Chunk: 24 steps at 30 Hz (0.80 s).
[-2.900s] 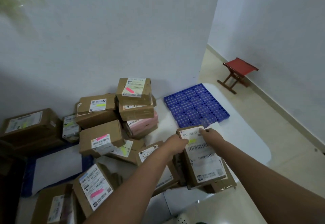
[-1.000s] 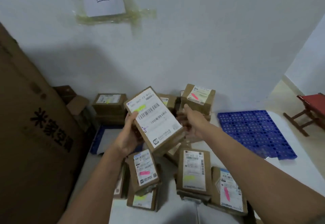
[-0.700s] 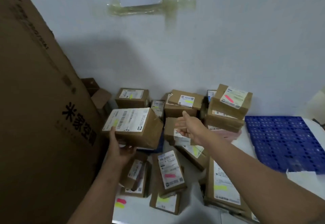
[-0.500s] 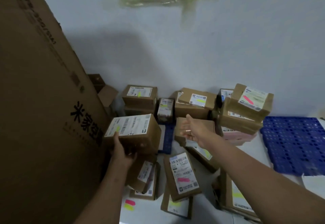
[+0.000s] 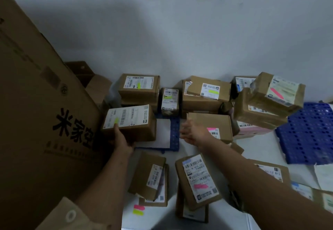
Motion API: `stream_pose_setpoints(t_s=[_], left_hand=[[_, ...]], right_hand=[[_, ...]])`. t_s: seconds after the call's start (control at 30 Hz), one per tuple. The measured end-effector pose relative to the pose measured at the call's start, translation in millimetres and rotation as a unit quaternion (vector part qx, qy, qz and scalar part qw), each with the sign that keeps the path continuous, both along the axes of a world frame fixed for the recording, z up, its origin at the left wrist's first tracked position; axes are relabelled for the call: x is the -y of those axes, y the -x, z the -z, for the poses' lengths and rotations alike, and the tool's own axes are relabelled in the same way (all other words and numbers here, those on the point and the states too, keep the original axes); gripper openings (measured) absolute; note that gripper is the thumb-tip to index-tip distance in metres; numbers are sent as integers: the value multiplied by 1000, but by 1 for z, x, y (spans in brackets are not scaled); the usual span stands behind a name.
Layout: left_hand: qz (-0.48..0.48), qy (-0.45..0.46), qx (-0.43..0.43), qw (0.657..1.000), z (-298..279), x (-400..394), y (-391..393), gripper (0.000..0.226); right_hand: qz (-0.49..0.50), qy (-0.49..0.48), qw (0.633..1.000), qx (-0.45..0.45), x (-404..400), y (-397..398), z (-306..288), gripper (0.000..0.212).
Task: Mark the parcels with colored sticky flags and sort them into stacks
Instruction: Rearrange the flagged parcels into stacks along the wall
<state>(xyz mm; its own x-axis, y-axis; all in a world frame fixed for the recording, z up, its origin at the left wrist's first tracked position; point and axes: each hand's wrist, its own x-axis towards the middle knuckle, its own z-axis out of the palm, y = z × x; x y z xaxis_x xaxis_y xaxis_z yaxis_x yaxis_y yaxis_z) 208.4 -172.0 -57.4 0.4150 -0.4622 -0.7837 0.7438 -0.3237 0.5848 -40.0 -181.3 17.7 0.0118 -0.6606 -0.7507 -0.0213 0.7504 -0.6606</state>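
The fingers of the left hand (image 5: 124,140) curl round the near bottom edge of a brown parcel (image 5: 130,122), thumb on its white shipping label beside a yellow flag (image 5: 116,120); the parcel is held low, in front of the yellow-flagged boxes by the wall. The right hand (image 5: 193,133) reaches forward with fingers spread and relaxed, gripping nothing, over a pink-flagged parcel (image 5: 210,126). Left stands a big carton (image 5: 39,103) printed "米家空"; the label barcodes are too blurred to read.

Huge printed carton (image 5: 36,103) at left, blue perforated pallet (image 5: 310,132) at right, pale wall (image 5: 180,31) behind.
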Motion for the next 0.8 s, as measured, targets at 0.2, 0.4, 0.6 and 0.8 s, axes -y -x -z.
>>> stream_pose_setpoints(t_s=[0.2,0.4,0.6,0.8], left_hand=[[8,9,11,1000,7,25,7,59],[18,-8,25,1000,16,35,5,57],[75,-19,35,996,10,11,25,40],[174,-14,36,984,-3,-12,44,40]], right_hand=[[12,-26,1000,-10,4,3,15,39],[12,-35,999,-9,2,6,16,44],[53,32,998,-22,-9,20,23,41],[57,62,995,-59,-39,44,32,29]])
